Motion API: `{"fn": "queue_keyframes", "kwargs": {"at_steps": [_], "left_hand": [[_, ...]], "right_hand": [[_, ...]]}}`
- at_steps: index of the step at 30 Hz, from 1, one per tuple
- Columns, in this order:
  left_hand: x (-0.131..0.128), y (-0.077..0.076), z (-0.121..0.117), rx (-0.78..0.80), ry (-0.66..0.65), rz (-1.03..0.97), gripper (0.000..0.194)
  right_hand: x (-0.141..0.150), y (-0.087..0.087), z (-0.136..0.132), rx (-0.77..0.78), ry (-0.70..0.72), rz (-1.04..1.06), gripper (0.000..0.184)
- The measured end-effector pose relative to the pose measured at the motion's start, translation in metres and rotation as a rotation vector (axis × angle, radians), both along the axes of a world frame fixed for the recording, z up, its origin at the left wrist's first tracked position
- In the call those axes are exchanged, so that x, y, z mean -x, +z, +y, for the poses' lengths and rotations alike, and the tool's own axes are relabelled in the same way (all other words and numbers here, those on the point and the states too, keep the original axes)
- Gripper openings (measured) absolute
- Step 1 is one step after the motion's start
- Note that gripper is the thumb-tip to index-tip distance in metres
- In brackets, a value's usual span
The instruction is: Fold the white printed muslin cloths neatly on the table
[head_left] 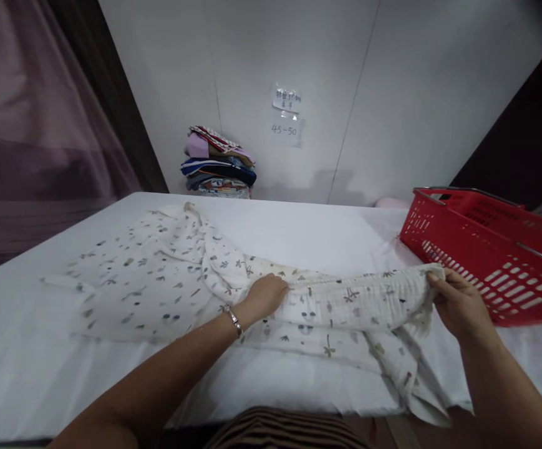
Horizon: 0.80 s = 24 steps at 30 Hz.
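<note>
A thin white cloth (158,287) printed with small palm trees, leaves and sunglasses lies crumpled across the table. My left hand (267,295), with a metal bracelet at the wrist, is closed on the cloth's upper edge near the middle. At the cloth's right end, my right hand (460,305) pinches a corner between thumb and fingers, slightly raised. The edge runs taut and gathered between both hands. Below my right hand, part of the cloth hangs over the table's front edge. The left portion lies spread out with loose folds.
The white-covered table (299,227) stands against a pale wall. A red plastic basket (476,249) with metal handles is at the right. A stack of folded fabrics (219,163) stands at the back left. Handwritten paper signs (286,129) are taped to the wall. A pinkish curtain (32,137) hangs left.
</note>
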<state>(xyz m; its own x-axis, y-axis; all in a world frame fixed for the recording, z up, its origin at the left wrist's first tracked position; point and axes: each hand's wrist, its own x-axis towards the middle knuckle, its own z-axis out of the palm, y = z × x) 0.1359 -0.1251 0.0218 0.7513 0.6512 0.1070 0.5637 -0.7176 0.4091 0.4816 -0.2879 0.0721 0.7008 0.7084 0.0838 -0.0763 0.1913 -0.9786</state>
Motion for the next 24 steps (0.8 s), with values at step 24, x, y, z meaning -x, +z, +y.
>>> {"fn": "queue_keyframes", "kwargs": {"at_steps": [24], "left_hand": [[0.069, 0.042, 0.021, 0.465, 0.095, 0.051, 0.038]], "right_hand": [[-0.006, -0.013, -0.008, 0.014, -0.098, 0.052, 0.029]]}}
